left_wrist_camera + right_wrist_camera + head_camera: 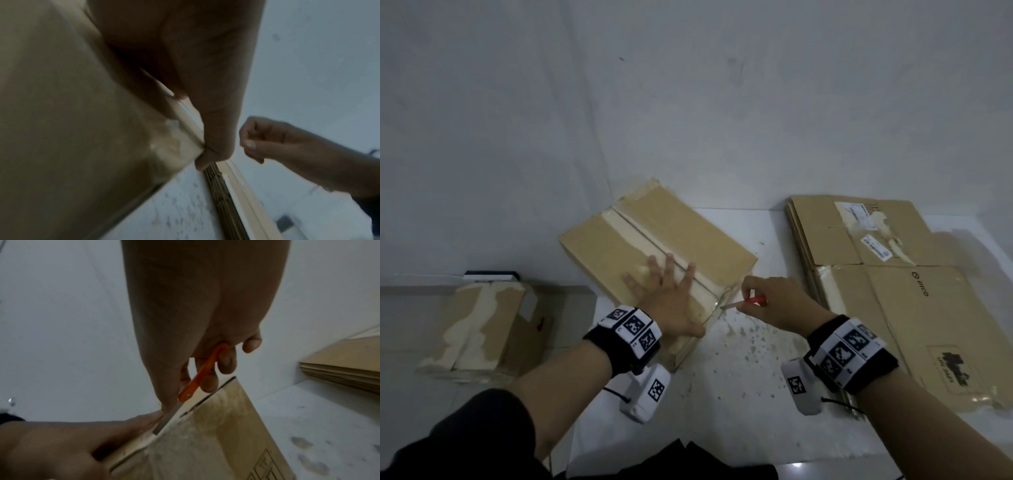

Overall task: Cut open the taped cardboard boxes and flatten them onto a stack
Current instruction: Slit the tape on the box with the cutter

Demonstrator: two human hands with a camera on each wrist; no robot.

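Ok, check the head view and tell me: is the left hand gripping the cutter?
No, the left hand lies flat on the box; the right hand holds the cutter.

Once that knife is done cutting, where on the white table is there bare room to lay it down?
One bare patch of the white table lies between the taped box and the flattened stack, in front of the right hand gripping the knife. A narrower strip runs behind that gap. The right side is crowded by the stack; the left hand presses the box.
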